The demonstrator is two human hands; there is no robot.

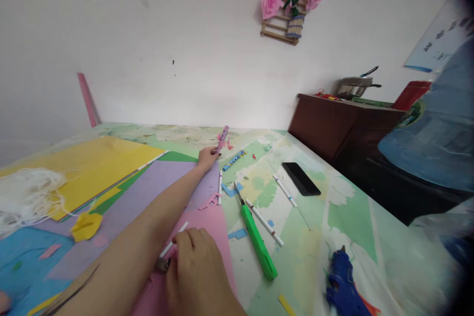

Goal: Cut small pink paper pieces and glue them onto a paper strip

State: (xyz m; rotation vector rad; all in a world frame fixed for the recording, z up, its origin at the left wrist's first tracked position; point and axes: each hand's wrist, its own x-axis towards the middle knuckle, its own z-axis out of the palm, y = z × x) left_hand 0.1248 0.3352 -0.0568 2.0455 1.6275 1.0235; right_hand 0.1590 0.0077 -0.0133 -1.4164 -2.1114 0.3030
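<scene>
Right hand: at the bottom centre, the right hand [200,269] has its fingers curled in against a slim white stick [181,231]; whether they pinch it, or something underneath, I cannot tell.
White stick: it slants over the pink sheet [218,237], probably light and rather stiff, likely to roll; best pinched mid-length.
Glue gun: the blue glue gun [342,281] lies at the lower right.
Knife: right of the right hand, the green utility knife [257,242] lies with its blade out, pointing up the frame.
Banded stick: a white stick with brown bands [263,221] lies just beside the knife.
Phone: a black smartphone [301,177] lies right of centre.
Left hand: stretched to the centre of the frame, the left hand [207,159] grips the lower end of a purple strip [222,137].
Purple strip: above the frame's centre, tilted upward; it looks light, probably easy to crease, so hold it gently by an end or the edges.
Cabinet: at the right, a dark red cabinet [322,123] carries a metal pan [353,88].
Wall: at the top, a wooden rack [279,37] hangs.
</scene>
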